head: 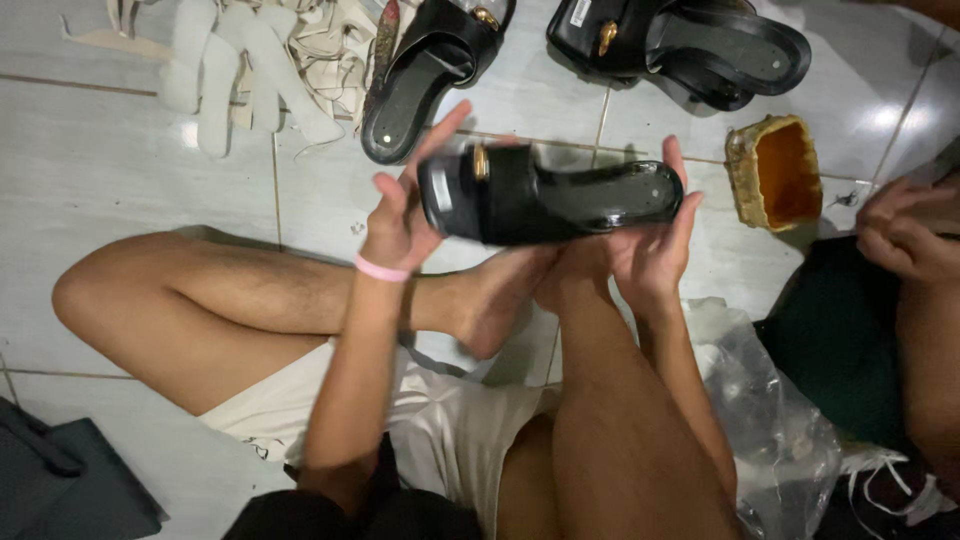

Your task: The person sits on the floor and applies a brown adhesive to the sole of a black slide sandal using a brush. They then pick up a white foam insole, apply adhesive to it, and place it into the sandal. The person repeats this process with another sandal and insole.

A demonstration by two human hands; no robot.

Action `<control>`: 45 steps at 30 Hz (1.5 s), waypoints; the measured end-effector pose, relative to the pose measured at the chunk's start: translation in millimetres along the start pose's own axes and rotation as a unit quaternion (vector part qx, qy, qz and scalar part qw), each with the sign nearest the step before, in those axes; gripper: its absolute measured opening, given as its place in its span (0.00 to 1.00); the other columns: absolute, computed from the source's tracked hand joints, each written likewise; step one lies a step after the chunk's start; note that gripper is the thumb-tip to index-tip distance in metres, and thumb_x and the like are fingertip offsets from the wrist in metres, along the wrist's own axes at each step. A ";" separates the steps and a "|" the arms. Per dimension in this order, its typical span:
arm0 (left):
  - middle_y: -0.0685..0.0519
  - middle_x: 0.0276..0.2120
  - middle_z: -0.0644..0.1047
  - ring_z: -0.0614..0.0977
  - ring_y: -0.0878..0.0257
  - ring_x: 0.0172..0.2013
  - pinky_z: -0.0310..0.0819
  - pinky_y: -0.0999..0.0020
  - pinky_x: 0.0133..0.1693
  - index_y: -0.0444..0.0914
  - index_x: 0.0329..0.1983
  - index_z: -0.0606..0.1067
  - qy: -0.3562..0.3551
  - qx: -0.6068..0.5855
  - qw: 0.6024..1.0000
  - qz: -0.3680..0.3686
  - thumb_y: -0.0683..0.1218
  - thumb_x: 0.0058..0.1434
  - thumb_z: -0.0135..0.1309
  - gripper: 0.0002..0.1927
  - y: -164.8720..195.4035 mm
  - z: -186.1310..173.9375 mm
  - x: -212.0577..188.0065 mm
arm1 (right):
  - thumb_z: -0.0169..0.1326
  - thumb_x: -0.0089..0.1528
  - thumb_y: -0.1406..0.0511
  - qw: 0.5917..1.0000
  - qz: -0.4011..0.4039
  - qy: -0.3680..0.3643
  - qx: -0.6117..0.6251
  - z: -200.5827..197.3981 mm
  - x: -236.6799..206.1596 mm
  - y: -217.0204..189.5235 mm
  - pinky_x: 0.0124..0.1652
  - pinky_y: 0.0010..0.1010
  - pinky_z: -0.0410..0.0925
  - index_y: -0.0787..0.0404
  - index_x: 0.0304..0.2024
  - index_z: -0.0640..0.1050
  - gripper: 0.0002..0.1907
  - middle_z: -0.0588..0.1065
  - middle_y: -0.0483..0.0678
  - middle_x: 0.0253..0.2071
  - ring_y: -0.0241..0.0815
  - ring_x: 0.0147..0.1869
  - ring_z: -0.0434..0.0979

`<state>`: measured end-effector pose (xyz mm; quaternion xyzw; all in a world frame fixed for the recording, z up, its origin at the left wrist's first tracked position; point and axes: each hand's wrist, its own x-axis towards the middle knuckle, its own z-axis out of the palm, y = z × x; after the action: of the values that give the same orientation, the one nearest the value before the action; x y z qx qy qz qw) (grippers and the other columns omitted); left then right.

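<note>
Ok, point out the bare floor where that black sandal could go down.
Bare tile lies left of the bent knee, below the white insoles. A smaller patch sits right of the yellow basket. Above the held sandal, black sandals crowd the floor.

Floor: glossy pale grey ceramic tiles [120, 170] with thin brown grout lines [70, 84]. Bright light glare on tile at 2 o'clock [885, 115]. Dark grey fabric bag [70, 480] at 8 o'clock.

Four black sandals [550, 195], one small yellow basket [775, 170], one clear plastic bag [770, 420], several white insoles [240, 75].
</note>
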<state>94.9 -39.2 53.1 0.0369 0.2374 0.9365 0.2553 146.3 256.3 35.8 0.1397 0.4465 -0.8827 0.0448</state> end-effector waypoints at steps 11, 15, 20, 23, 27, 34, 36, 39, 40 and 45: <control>0.48 0.62 0.71 0.75 0.50 0.60 0.77 0.38 0.58 0.37 0.72 0.62 0.162 -0.069 0.983 0.045 0.72 0.67 0.45 0.43 -80.6 38.5 27.1 | 0.27 0.74 0.42 0.855 -0.150 -0.049 -0.495 -18.9 -60.8 -26.3 0.72 0.47 0.57 0.54 0.74 0.62 0.36 0.60 0.56 0.74 0.54 0.78 0.60; 0.46 0.56 0.76 0.80 0.51 0.53 0.80 0.46 0.55 0.34 0.69 0.66 0.149 -0.136 0.979 0.011 0.77 0.67 0.36 0.48 -79.4 46.0 32.9 | 0.31 0.77 0.50 0.637 -0.256 -0.102 -0.720 -8.8 -64.7 -74.1 0.72 0.50 0.58 0.47 0.58 0.81 0.27 0.65 0.55 0.68 0.61 0.75 0.62; 0.47 0.54 0.76 0.81 0.54 0.50 0.80 0.47 0.53 0.34 0.70 0.67 0.162 -0.172 0.971 -0.019 0.76 0.66 0.36 0.47 -77.7 55.4 42.2 | 0.37 0.75 0.52 0.535 -0.279 -0.157 -0.782 14.7 -52.3 -90.4 0.66 0.53 0.55 0.37 0.55 0.83 0.21 0.66 0.55 0.67 0.62 0.71 0.61; 0.46 0.53 0.77 0.82 0.53 0.49 0.81 0.47 0.52 0.32 0.67 0.68 0.153 -0.100 0.983 -0.022 0.76 0.65 0.38 0.48 -71.3 54.9 44.7 | 0.39 0.73 0.51 0.528 -0.275 -0.168 -0.786 24.5 -45.7 -87.1 0.63 0.52 0.54 0.35 0.56 0.83 0.20 0.66 0.53 0.68 0.59 0.71 0.61; 0.45 0.52 0.77 0.82 0.52 0.48 0.82 0.48 0.51 0.32 0.67 0.69 0.125 -0.081 0.989 -0.023 0.76 0.67 0.38 0.47 -71.9 56.7 45.6 | 0.44 0.70 0.50 0.478 -0.277 -0.163 -0.817 32.6 -42.3 -83.0 0.64 0.51 0.53 0.33 0.58 0.83 0.20 0.65 0.50 0.71 0.56 0.72 0.61; 0.47 0.55 0.77 0.80 0.58 0.53 0.77 0.57 0.57 0.33 0.67 0.69 0.143 -0.043 0.989 -0.009 0.74 0.68 0.41 0.44 -80.1 63.3 44.9 | 0.52 0.70 0.54 0.472 -0.278 -0.146 -0.824 41.5 -27.2 -83.8 0.68 0.51 0.51 0.40 0.54 0.83 0.13 0.63 0.51 0.73 0.55 0.75 0.60; 0.47 0.55 0.77 0.80 0.58 0.52 0.77 0.58 0.57 0.33 0.67 0.69 0.144 -0.028 0.989 -0.003 0.74 0.68 0.41 0.44 -80.9 63.8 46.6 | 0.54 0.70 0.53 0.467 -0.280 -0.149 -0.825 42.8 -25.5 -85.7 0.68 0.51 0.50 0.40 0.55 0.83 0.13 0.63 0.50 0.73 0.54 0.76 0.59; 0.46 0.54 0.77 0.80 0.56 0.51 0.79 0.55 0.55 0.33 0.67 0.69 0.147 -0.025 0.989 -0.004 0.74 0.68 0.41 0.44 -80.0 63.3 48.3 | 0.56 0.69 0.52 0.448 -0.281 -0.163 -0.833 42.4 -30.8 -89.6 0.67 0.50 0.50 0.38 0.58 0.83 0.16 0.63 0.48 0.73 0.52 0.76 0.59; 0.46 0.53 0.77 0.81 0.55 0.49 0.80 0.53 0.53 0.33 0.66 0.69 0.140 -0.038 0.989 -0.011 0.74 0.67 0.41 0.44 -79.2 62.8 48.8 | 0.56 0.69 0.52 0.440 -0.280 -0.168 -0.837 41.3 -34.3 -91.5 0.67 0.50 0.50 0.37 0.60 0.83 0.17 0.64 0.47 0.73 0.51 0.76 0.59; 0.46 0.51 0.77 0.81 0.54 0.48 0.83 0.46 0.50 0.33 0.65 0.69 0.129 -0.060 0.989 -0.042 0.75 0.66 0.40 0.45 -73.0 60.0 52.2 | 0.53 0.69 0.51 0.401 -0.300 -0.184 -0.846 28.4 -54.9 -100.9 0.63 0.48 0.52 0.31 0.57 0.83 0.15 0.66 0.44 0.69 0.49 0.72 0.61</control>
<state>94.7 67.5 69.6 -0.1093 0.2134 0.9343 0.2637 172.4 291.3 145.8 -0.2785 0.9592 -0.0155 -0.0469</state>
